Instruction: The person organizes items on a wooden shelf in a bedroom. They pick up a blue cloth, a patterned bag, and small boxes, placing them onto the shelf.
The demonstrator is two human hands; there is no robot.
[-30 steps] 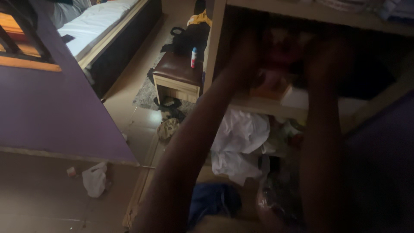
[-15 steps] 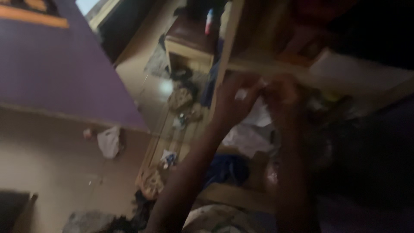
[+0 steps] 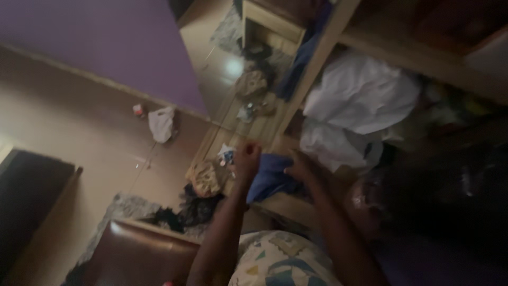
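A white plastic bag (image 3: 161, 123) was seen lying on the floor at the far left, below a purple wall (image 3: 106, 42). Toward the middle, the left hand (image 3: 246, 157) was closed on the left edge of a blue cloth (image 3: 270, 177), which was lodged in a low compartment of a wooden shelf unit (image 3: 317, 63). The right hand (image 3: 297, 165) was laid on the cloth's right side, though its grip could not be made out. White fabric (image 3: 360, 100) was piled farther right.
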